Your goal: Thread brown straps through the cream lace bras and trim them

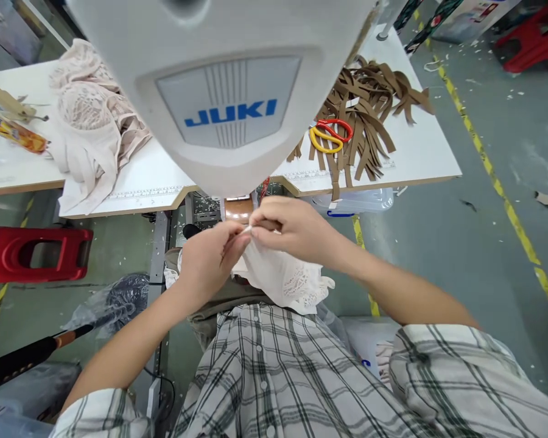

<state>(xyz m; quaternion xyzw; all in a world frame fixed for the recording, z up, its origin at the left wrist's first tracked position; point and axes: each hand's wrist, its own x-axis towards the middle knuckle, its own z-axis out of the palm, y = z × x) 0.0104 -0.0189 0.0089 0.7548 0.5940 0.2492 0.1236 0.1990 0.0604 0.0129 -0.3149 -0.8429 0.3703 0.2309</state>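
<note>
Between my hands hangs a pale lace garment point(278, 271), draped down over my lap. My left hand point(210, 252) pinches its upper edge between thumb and fingers. Right beside it, my right hand point(296, 228) also pinches the fabric, the fingertips of both nearly meeting. Just beyond the hands are a brown shiny part point(238, 210) and some red thread point(265, 187), under the head of a white JUKI sewing machine point(231, 109). The machine's head hides the needle area from me.
A heap of pale lace garments point(89, 115) lies on the left of the white table point(429, 146). On the right are brown fabric strips point(369, 115) with red-and-yellow scissors point(331, 135). A red stool point(36, 255) stands at left; a clear plastic box point(369, 199) sits below the table edge.
</note>
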